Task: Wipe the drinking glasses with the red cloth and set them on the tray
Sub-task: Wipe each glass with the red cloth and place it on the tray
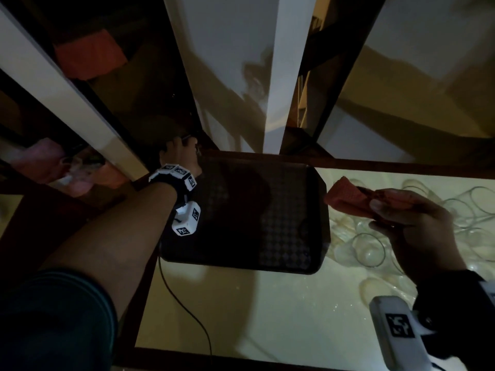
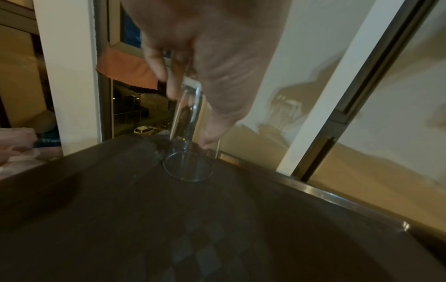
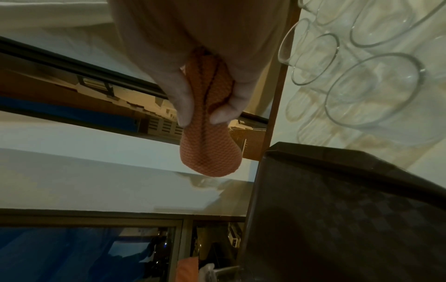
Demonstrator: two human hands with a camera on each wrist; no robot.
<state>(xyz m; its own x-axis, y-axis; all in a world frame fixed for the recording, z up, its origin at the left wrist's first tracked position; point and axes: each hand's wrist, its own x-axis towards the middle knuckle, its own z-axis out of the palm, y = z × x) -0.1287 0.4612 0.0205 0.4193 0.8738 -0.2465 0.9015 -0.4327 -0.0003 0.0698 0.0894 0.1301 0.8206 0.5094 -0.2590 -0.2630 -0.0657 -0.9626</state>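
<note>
A dark patterned tray point(image 1: 254, 215) lies on the pale table. At its far left corner my left hand point(image 1: 180, 151) grips a clear drinking glass point(image 2: 187, 131) by its base. The glass is mouth down, slightly tilted, its rim at the tray's surface point(image 2: 120, 219). In the head view the hand hides the glass. My right hand point(image 1: 388, 212) hovers off the tray's right edge and pinches a folded red cloth point(image 1: 345, 196) between thumb and fingers; the wrist view shows the red cloth point(image 3: 210, 133) hanging from them. Several clear glasses point(image 1: 369, 250) lie on the table under that hand.
A black cable point(image 1: 182, 298) runs across the table in front of the tray. The table's dark wooden rim point(image 1: 401, 167) borders window frames point(image 1: 276, 76) just behind the tray. More glasses point(image 3: 374, 91) crowd the table to the tray's right.
</note>
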